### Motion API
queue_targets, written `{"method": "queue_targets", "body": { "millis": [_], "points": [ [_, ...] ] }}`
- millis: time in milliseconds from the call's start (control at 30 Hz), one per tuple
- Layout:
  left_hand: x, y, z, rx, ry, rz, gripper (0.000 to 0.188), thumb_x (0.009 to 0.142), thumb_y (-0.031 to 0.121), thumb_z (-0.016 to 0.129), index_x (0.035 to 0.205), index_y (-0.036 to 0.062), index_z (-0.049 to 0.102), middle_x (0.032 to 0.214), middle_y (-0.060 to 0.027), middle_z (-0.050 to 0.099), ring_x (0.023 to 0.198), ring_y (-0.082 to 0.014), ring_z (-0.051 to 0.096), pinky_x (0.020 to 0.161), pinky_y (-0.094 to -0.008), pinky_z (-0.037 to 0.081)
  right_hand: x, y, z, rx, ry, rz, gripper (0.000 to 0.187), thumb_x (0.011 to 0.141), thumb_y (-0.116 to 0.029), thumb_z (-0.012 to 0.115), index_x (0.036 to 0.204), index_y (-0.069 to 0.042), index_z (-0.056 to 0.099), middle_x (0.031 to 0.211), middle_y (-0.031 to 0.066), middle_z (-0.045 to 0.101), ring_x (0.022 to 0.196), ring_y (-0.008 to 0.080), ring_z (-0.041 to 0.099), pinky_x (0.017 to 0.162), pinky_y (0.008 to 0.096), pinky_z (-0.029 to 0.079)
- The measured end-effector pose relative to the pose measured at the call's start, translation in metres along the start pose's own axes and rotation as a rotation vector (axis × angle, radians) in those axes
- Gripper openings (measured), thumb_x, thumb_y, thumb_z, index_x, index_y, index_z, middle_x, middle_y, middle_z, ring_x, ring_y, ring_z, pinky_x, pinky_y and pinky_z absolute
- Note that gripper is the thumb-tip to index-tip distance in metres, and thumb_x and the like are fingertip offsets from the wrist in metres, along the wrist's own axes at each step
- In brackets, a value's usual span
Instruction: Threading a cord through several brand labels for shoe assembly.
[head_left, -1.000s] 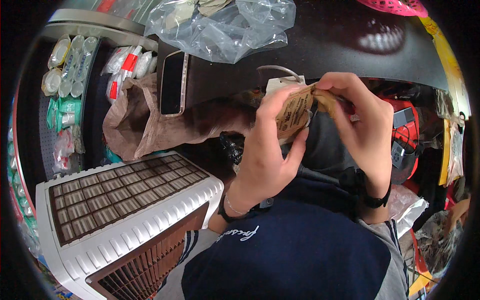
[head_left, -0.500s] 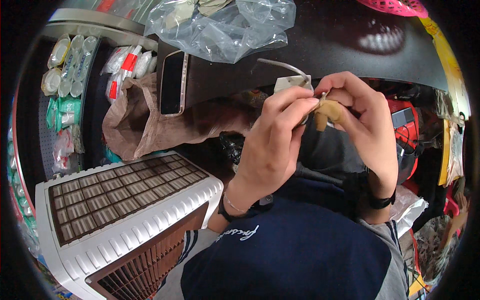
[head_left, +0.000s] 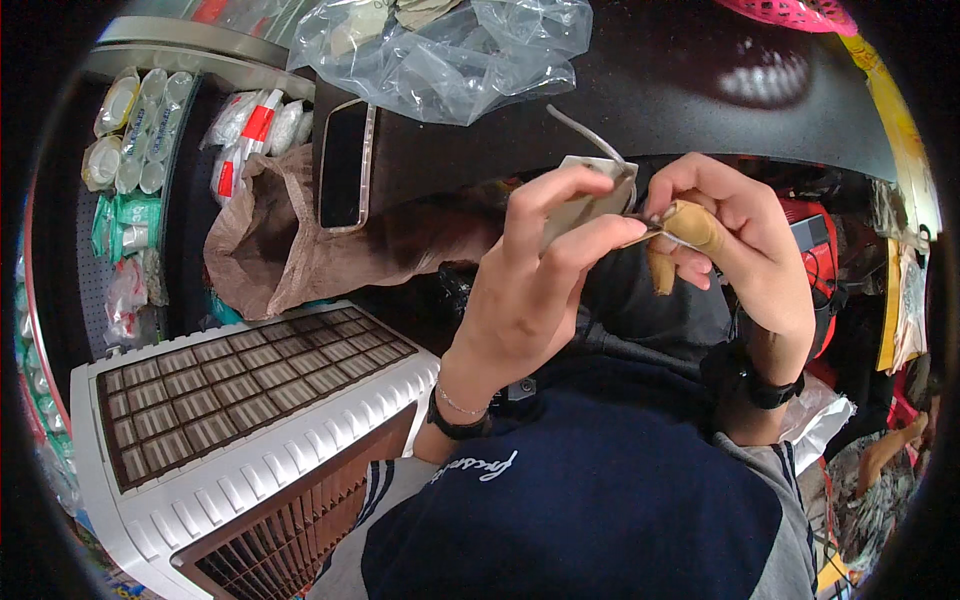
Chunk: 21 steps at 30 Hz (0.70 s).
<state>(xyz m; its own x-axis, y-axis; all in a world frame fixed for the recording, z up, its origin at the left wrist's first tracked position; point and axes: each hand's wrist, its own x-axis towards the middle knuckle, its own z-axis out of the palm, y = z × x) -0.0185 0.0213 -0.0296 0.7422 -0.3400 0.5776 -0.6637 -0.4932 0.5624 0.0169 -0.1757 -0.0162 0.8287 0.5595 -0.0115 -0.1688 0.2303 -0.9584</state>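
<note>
While the left hand [head_left: 530, 285] grips a pale card [head_left: 588, 210], the right hand [head_left: 748, 232], pinching something indistinct, should best move gently.

Racked packaged goods [head_left: 124, 226] suggest a shop.

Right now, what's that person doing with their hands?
A person's left hand pinches a pale card, with a thin cord reaching out past it. Their right hand is close beside it; I can't tell exactly what it grips. Beyond them, a phone and a clear plastic bag lie on the dark table.
</note>
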Motion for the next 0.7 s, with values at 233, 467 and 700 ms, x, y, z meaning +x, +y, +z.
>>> {"method": "queue_targets", "body": {
  "millis": [233, 467, 700],
  "points": [
    [-0.005, -0.001, 0.0, -0.025, -0.112, -0.098, 0.064, 0.066, -0.017, 0.062, 0.121, 0.0107, 0.045, 0.127, -0.0193, 0.041, 0.106, -0.0361, 0.053, 0.081, -0.0367, 0.049, -0.004, -0.004, -0.007, -0.392, -0.074, 0.004, 0.01, 0.086, -0.002, 0.051, 0.095, 0.002, 0.05, 0.07, 0.006, 0.054, 0.061, 0.0107, 0.05, 0.055, 0.0256, 0.04],
    [-0.003, 0.008, 0.001, -0.274, -0.225, -0.216, 0.064, 0.07, -0.012, 0.06, 0.125, 0.0112, 0.035, 0.128, -0.0202, 0.038, 0.101, -0.0427, 0.054, 0.081, -0.0434, 0.048, -0.001, 0.014, -0.016, -0.894, 0.322, -0.342, 0.01, 0.087, -0.002, 0.05, 0.096, 0.0, 0.052, 0.071, 0.0063, 0.054, 0.064, 0.0137, 0.051, 0.059, 0.0271, 0.04],
    [-0.007, 0.005, -0.01, -0.357, -0.498, -0.336, 0.049, 0.067, -0.011, 0.064, 0.11, 0.0092, 0.05, 0.126, -0.0165, 0.042, 0.107, -0.0357, 0.052, 0.086, -0.0376, 0.044, -0.018, 0.009, -0.068, -0.052, 0.858, -0.555, 0.03, 0.097, -0.016, 0.046, 0.115, 0.008, 0.052, 0.099, 0.0121, 0.063, 0.075, 0.0127, 0.055, 0.076, 0.0234, 0.043]
  ]
}}
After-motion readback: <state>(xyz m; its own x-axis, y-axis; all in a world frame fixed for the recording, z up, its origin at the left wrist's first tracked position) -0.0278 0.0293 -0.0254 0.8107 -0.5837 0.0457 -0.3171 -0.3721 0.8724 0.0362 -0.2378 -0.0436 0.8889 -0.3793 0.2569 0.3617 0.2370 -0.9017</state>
